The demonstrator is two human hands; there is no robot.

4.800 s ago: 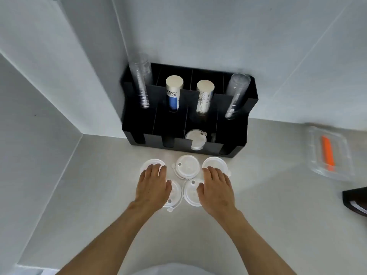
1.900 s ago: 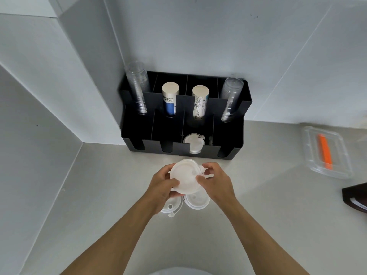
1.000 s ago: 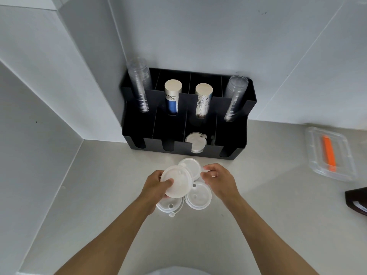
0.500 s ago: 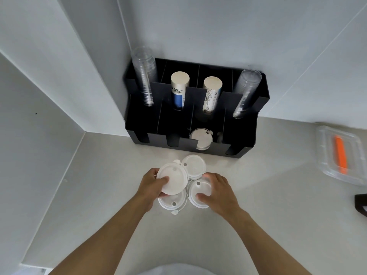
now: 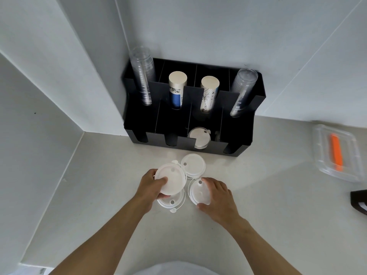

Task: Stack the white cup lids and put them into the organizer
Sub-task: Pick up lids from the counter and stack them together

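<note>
My left hand [image 5: 152,186] holds a stack of white cup lids [image 5: 171,180] just above the counter. My right hand [image 5: 218,197] grips another white lid [image 5: 198,193] by its edge, thumb at the near side and fingers at the far side. A third lid [image 5: 193,165] lies flat farther back, and one more lid [image 5: 171,202] lies partly under the held stack. The black organizer [image 5: 234,132] stands against the wall, with one white lid [image 5: 199,138] in a front slot.
The organizer's back slots hold two stacks of clear cups [image 5: 143,76] and two stacks of paper cups [image 5: 176,90]. A clear plastic container [image 5: 337,153] with an orange item sits on the right. A dark object [image 5: 359,201] pokes in at the right edge. Walls close the left side.
My right hand has closed its fingers around the lid on the right and tilted it up. My left hand still holds the stack in about the same place.
</note>
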